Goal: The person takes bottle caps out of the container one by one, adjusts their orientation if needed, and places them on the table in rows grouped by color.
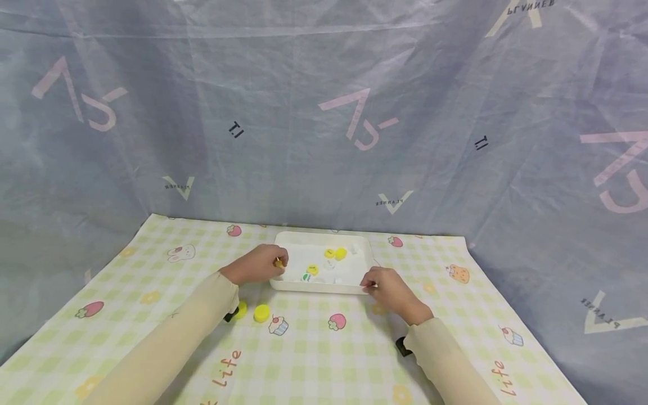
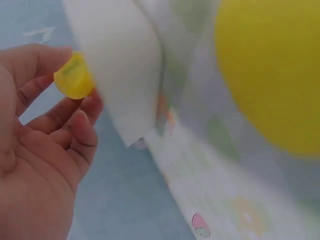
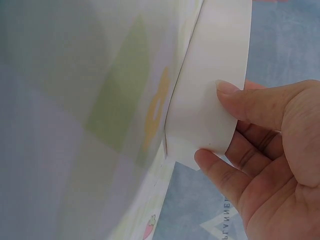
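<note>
A shallow white tray lies on the checked tablecloth, with several yellow caps and some white and clear pieces inside. At its left edge, my left hand pinches a small yellow cap between thumb and fingers. My right hand grips the tray's near right corner; in the right wrist view the thumb lies on the outer wall and other fingers pass behind the rim. Two more yellow caps, one of them a round cap, sit on the cloth below the left hand.
The tablecloth carries printed strawberries, cupcakes and flowers. A grey-blue curtain with printed letters hangs behind the table and along both sides. A dark wrist device shows under the right sleeve.
</note>
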`<state>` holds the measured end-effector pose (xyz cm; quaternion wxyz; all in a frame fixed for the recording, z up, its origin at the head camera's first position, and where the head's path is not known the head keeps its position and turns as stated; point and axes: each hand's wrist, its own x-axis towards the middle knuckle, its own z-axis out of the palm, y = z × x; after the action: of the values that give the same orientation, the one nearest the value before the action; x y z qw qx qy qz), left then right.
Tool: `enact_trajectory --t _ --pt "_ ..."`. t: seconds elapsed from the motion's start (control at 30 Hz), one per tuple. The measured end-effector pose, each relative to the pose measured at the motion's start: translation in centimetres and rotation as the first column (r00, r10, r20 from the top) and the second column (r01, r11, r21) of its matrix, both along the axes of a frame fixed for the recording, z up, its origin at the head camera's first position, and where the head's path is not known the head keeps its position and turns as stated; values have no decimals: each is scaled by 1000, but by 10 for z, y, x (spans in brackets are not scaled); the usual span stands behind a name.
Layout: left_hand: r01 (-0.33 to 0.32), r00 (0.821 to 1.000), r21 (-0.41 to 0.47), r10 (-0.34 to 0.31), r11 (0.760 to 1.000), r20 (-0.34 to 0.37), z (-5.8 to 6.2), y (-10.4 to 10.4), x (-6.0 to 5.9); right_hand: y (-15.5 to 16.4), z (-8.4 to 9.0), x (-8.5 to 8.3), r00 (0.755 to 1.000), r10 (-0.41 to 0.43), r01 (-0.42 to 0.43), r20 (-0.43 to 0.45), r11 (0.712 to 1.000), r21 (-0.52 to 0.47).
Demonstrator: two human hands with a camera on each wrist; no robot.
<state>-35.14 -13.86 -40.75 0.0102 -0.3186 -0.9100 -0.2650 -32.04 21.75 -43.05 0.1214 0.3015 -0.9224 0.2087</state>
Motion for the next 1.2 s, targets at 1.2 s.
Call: enact_trajectory --t 1.2 --pt "-210 968 -70 218 975 127 -19 -98 100 -1 0 0 1000 -6 6 22 1000 -9"
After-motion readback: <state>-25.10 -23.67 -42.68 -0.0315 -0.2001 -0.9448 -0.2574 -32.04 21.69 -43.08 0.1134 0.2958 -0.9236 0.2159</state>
